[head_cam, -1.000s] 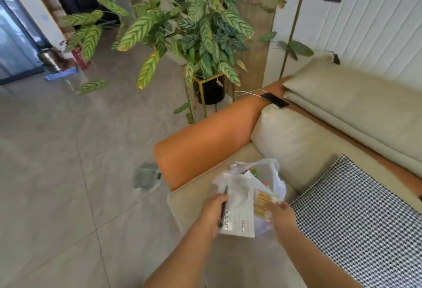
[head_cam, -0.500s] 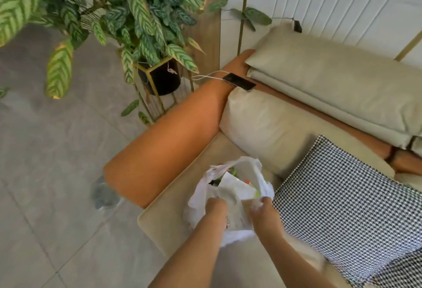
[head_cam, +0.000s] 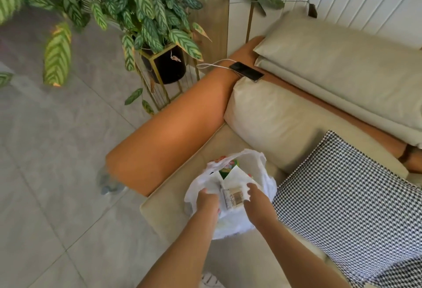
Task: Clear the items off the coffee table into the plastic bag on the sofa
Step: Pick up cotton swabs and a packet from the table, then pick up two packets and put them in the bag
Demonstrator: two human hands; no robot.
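1. The bag (head_cam: 262, 173), white plastic, sits on the sofa (head_cam: 285, 123) seat near the orange armrest (head_cam: 173, 137), mouth open upward.
2. A white box (head_cam: 235, 194) with a barcode label lies in the bag's mouth, on top of some colourful stuff too hidden to name.
3. Left hand (head_cam: 206, 201) has fingers curled over the bag's near-left rim, gripping the plastic.
4. Right hand (head_cam: 255, 196) reaches in at the box's right edge; fingers look curled on it, though I can't quite tell.
5. A houndstooth cushion (head_cam: 349, 207) lies just right of the bag.
6. A phone (head_cam: 246, 71) with a white cable rests at the armrest's far end.
7. A potted plant (head_cam: 146, 13) stands on the floor beyond the armrest.
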